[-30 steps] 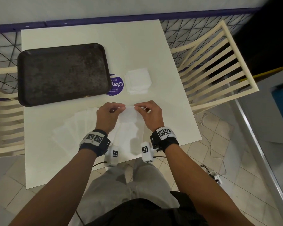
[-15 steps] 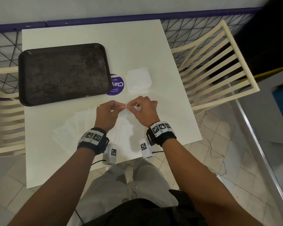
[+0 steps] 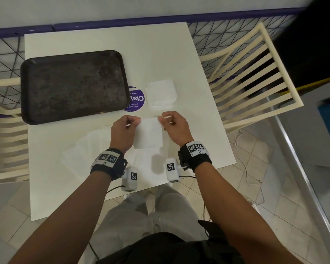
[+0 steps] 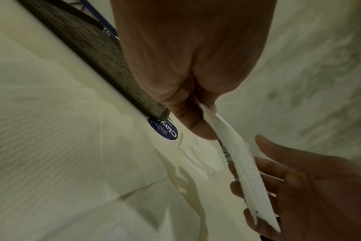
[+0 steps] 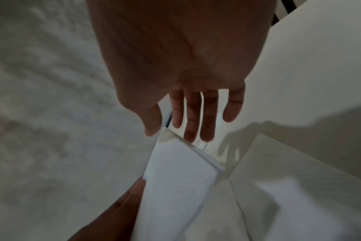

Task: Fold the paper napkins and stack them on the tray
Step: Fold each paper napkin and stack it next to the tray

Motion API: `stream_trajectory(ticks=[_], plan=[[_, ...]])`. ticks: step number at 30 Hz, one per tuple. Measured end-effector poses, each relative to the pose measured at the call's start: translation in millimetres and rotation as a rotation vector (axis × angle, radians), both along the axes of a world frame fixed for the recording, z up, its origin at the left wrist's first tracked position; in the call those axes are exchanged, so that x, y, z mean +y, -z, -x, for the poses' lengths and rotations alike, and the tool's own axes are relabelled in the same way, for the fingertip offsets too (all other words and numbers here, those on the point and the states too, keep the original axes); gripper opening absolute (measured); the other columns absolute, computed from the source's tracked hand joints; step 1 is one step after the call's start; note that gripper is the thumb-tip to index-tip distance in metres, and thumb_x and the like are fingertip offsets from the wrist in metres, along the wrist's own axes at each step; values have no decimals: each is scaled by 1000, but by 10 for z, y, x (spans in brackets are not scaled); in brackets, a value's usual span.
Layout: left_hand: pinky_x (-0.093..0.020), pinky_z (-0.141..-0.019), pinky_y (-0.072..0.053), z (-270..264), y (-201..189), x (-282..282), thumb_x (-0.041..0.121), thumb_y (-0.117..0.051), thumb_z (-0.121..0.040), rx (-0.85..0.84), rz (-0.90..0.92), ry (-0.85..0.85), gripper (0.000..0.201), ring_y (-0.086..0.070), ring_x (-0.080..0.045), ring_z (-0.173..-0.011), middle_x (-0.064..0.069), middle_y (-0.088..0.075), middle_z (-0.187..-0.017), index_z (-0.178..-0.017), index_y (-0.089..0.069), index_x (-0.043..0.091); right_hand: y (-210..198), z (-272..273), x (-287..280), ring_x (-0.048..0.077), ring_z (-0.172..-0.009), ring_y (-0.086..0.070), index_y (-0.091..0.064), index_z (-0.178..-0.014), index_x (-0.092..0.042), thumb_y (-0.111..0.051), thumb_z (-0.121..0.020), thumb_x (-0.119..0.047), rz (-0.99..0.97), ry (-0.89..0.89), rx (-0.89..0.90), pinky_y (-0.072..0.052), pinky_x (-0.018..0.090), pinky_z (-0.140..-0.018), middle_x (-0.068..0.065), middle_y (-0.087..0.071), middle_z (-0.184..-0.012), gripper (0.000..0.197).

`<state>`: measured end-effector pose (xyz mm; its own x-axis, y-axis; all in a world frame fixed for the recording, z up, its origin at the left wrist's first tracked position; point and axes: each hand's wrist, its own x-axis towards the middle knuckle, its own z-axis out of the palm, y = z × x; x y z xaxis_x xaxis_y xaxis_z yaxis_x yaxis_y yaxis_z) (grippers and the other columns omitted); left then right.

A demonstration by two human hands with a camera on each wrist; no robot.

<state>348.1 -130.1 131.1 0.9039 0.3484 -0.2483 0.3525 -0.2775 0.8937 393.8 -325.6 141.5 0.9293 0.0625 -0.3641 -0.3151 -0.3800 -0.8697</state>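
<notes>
A small folded white napkin (image 3: 149, 134) hangs between my hands just above the table. My left hand (image 3: 136, 121) pinches its upper left corner between thumb and forefinger, as the left wrist view shows (image 4: 204, 114). My right hand (image 3: 161, 120) holds the upper right corner, its thumb and fairly straight fingers on either side of the napkin (image 5: 175, 179). The dark tray (image 3: 72, 86) lies bare at the back left. A stack of folded napkins (image 3: 161, 96) sits on the table right of the tray. Several unfolded napkins (image 3: 88, 149) lie spread under my wrists.
A round purple sticker (image 3: 135, 101) lies between the tray and the stack. Cream slatted chairs stand to the right (image 3: 246, 82) and left (image 3: 2, 130) of the white table (image 3: 160, 54). A wire fence runs behind. The table's near edge is close to my wrists.
My hands came together, bringing the napkin's corners to meet, then drew apart again. The napkin now hangs narrower and folded between them.
</notes>
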Motion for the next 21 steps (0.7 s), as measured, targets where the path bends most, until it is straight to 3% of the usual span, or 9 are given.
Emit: stream_trajectory(ticks=[2,7,9,12,16,18,21], plan=[[-29,-92,-52,-9,15,-7,21,-66,-98,5,-10,-18,8,-65,-14,-99,7,-72,-101,-101,-73,18,34,40,-3,16,-81,-73,-67,-106,-25,-73,-87,-46,8,-49,76,-56,29,-81,-2,-74,-91,29],[-27,-92,-52,-70,44,-41,25,-64,-100,3,-40,-49,14,-63,-9,-96,7,-71,-105,-107,-73,16,140,60,-32,15,-77,-70,-70,-97,-16,-72,-86,-26,81,-122,84,-57,37,-88,3,-75,-77,15],[-24,-86,-53,-99,68,-56,30,-63,-101,8,-12,-71,17,-63,-4,-91,9,-70,-104,-112,-70,19,131,-31,-46,15,-75,-68,-71,-96,-15,-72,-87,-23,101,-115,57,-57,36,-87,5,-75,-80,12],[-26,-66,-58,-122,93,-79,34,-58,-104,79,47,-62,26,-70,-14,-79,2,-71,-101,-121,-65,17,128,-323,-84,17,-77,-66,-69,-95,-20,-73,-88,-23,126,-73,-6,-56,34,-86,1,-72,-84,8],[-31,-66,-56,-82,202,-87,31,-56,-105,167,79,-3,20,-73,-18,-76,2,-75,-95,-113,-66,16,102,-883,-121,13,-83,-61,-71,-107,-14,-70,-92,-20,201,-9,-81,-50,25,-87,-3,-67,-87,16],[-25,-64,-51,-44,285,-77,30,-57,-105,207,76,34,19,-73,-17,-74,2,-75,-93,-111,-67,16,123,-1154,-122,13,-85,-61,-71,-110,-11,-68,-93,-20,257,6,-91,-48,22,-87,-1,-68,-91,19],[-21,-61,-49,4,371,-67,28,-57,-104,259,81,52,16,-74,-17,-73,2,-76,-92,-109,-69,17,213,-1478,-110,15,-89,-62,-71,-113,-11,-67,-95,-20,344,14,-76,-39,11,-76,6,-73,-103,21]])
